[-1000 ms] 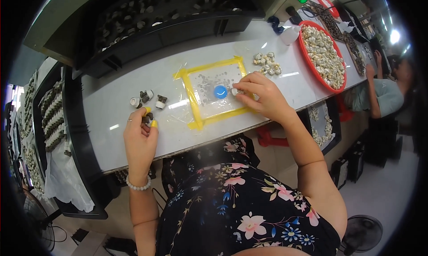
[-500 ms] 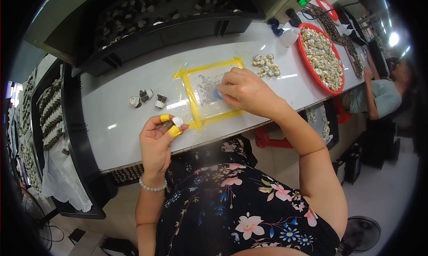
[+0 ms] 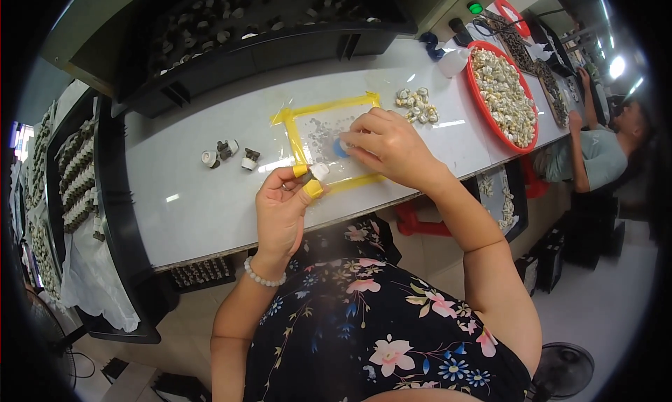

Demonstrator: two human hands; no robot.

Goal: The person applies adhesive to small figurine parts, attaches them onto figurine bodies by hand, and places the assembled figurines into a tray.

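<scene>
My left hand (image 3: 280, 209), with yellow covers on thumb and forefinger, pinches a small dark fitting with a white cap (image 3: 319, 172). It is above the near left corner of a yellow-taped rectangle (image 3: 299, 142) on the table. Inside that rectangle, the fingers of my right hand (image 3: 392, 146) are drawn together at a blue round piece (image 3: 340, 148). What they pinch is mostly hidden; something pale shows at the fingertips. Several grey smudges (image 3: 323, 132) mark the surface beside them. Left of the tape lie a few similar white-and-dark fittings (image 3: 250, 158).
Behind the tape is a small pile of whitish parts (image 3: 417, 105). A red basin (image 3: 474, 87) full of such parts stands at the right, next to a white bottle (image 3: 453, 62). Black trays (image 3: 259, 59) of fittings flank the back and left. A co-worker (image 3: 595, 153) sits at far right.
My left hand has moved right and a little up with the fitting, toward my right hand. My right hand stays at the blue piece, nearly still.
</scene>
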